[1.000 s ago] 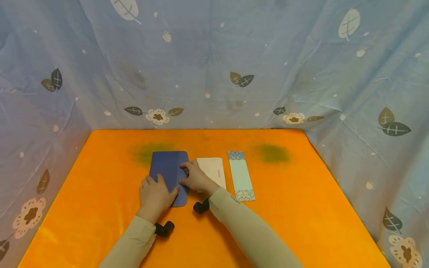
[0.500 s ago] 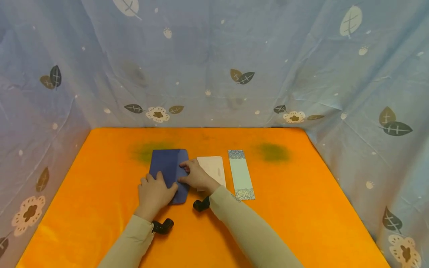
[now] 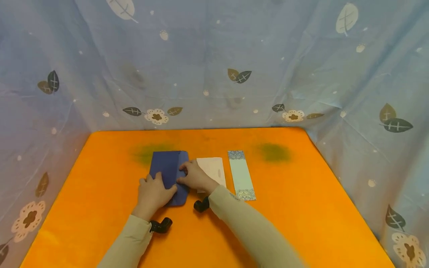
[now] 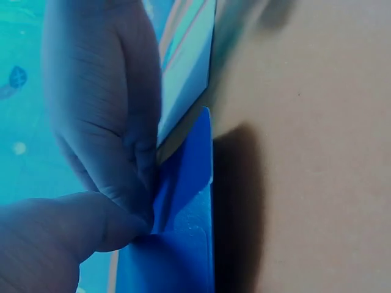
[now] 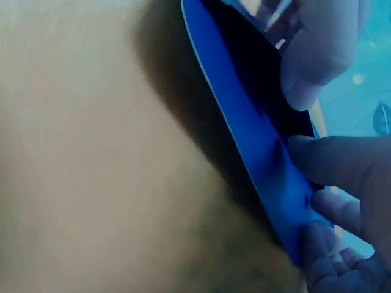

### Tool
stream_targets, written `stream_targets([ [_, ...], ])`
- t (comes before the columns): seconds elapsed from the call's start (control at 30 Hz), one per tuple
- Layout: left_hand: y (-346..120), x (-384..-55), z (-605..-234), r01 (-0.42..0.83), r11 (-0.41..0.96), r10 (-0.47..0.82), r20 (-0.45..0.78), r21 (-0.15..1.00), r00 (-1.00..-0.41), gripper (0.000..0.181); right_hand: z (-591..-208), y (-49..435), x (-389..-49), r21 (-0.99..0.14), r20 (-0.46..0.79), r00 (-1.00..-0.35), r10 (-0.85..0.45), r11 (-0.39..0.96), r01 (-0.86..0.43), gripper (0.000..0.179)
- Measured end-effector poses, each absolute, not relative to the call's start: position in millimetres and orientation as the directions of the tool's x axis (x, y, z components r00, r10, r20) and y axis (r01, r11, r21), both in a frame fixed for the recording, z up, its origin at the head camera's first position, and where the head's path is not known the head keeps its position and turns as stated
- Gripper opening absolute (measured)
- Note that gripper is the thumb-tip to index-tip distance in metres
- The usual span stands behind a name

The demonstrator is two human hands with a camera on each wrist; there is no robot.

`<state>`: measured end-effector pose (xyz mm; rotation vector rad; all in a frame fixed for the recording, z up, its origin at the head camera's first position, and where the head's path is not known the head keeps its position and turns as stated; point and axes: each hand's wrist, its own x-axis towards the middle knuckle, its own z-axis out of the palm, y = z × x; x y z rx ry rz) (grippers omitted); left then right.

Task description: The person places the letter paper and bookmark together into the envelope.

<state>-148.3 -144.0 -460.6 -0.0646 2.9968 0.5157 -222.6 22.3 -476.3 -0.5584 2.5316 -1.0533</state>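
A dark blue envelope (image 3: 165,160) lies on the orange table, its flap (image 3: 183,156) along the right side. My left hand (image 3: 153,192) rests on its left and lower part, fingers spread and thumb reaching toward the fold. My right hand (image 3: 196,176) curls over the flap side, thumb and fingers pinching at the crease. Seen from the right wrist, the flap (image 5: 235,128) stands tilted up with a dark crease behind it, and my left thumb (image 5: 305,91) presses near that crease. To the right is a whitish paper (image 3: 212,167), partly hidden by my right hand.
Right of the whitish paper lies a pale green strip (image 3: 240,173) with lace patterns at both ends. The orange table (image 3: 301,208) is bounded at the back and sides by a leaf-patterned blue curtain (image 3: 207,56). Black devices (image 3: 161,225) sit at both wrists.
The flap has lifted slightly along its fold. My right hand has shifted a little to the left with its fingers at the crease, while my left hand stays nearly still.
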Motion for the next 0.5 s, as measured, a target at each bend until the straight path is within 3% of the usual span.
stream_targets([
  [0.13,-144.9,-148.8,-459.0,-0.047,0.940,-0.017,-0.092,0.339,-0.996,0.084,-472.8,19.7,-228.9,-0.676,-0.135,-0.862,-0.489,0.681,-0.280,0.037],
  [0.5,-143.2,-146.0,-467.1,-0.051,0.955,-0.018,-0.113,0.292,-0.993,0.087,-483.0,23.3,-237.8,-0.784,-0.153,-0.821,-0.549,0.574,-0.237,0.047],
])
